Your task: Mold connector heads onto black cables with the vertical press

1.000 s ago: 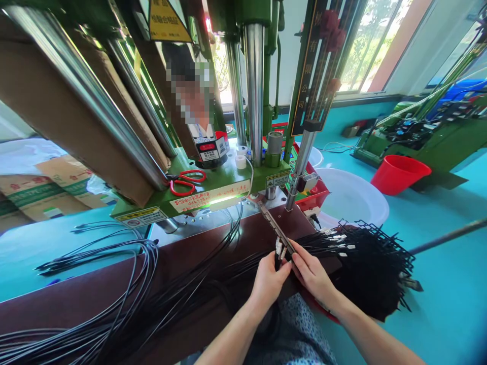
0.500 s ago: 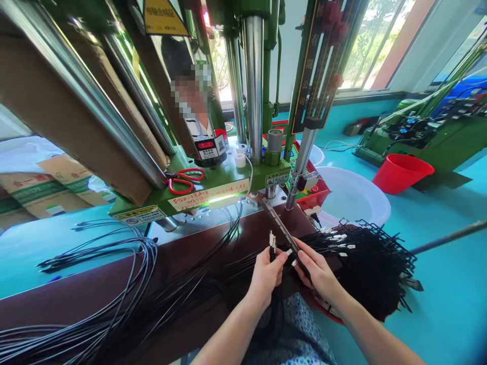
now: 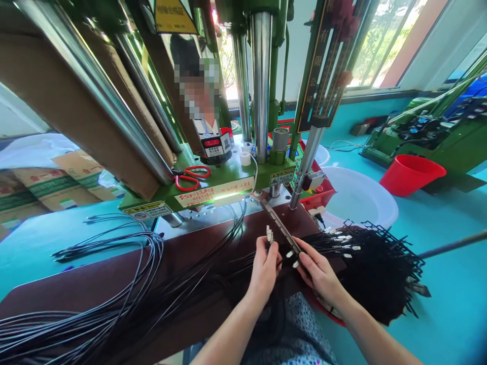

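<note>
My left hand point(image 3: 263, 274) is closed around several black cables, whose silver connector ends point(image 3: 269, 234) stick up above the fingers. In my right hand point(image 3: 318, 271) is the near end of a long slotted metal bar point(image 3: 279, 223), pinched between thumb and fingers. The bar slants away from me, its far end near the base of the green press point(image 3: 224, 177). Close to the right fingertips, a couple of small silver connectors point(image 3: 290, 254) sit against the bar's left side. Cable lengths below my left hand are dark and hard to separate.
Black cables point(image 3: 152, 248) run across the brown table point(image 3: 41, 299) on the left. A heap of black cables point(image 3: 376, 268) lies at the right. Red-handled scissors point(image 3: 192, 177) rest on the press. Beyond stand a white tub point(image 3: 388, 203) and a red bucket point(image 3: 413, 175).
My left hand has drawn slightly away from the bar, leaving a connector at its side. My right hand keeps its grip on the bar. The whole view has shifted a little.
</note>
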`<act>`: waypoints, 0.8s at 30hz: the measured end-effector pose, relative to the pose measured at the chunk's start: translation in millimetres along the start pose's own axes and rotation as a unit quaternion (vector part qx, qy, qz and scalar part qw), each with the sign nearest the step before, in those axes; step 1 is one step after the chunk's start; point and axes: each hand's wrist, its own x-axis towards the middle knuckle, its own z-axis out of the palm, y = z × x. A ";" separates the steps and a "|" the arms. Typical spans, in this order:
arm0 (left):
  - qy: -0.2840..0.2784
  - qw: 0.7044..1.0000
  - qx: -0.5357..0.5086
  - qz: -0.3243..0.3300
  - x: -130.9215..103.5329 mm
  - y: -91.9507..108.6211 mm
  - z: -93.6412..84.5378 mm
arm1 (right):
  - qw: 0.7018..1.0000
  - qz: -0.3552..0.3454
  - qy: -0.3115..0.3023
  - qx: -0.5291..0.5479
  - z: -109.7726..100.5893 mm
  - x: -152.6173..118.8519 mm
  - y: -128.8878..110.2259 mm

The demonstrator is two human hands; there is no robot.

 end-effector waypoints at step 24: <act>-0.049 0.997 0.051 0.009 13.0 7.0 -6.7 | 0.998 -0.029 -0.024 -0.046 -1.1 3.2 4.6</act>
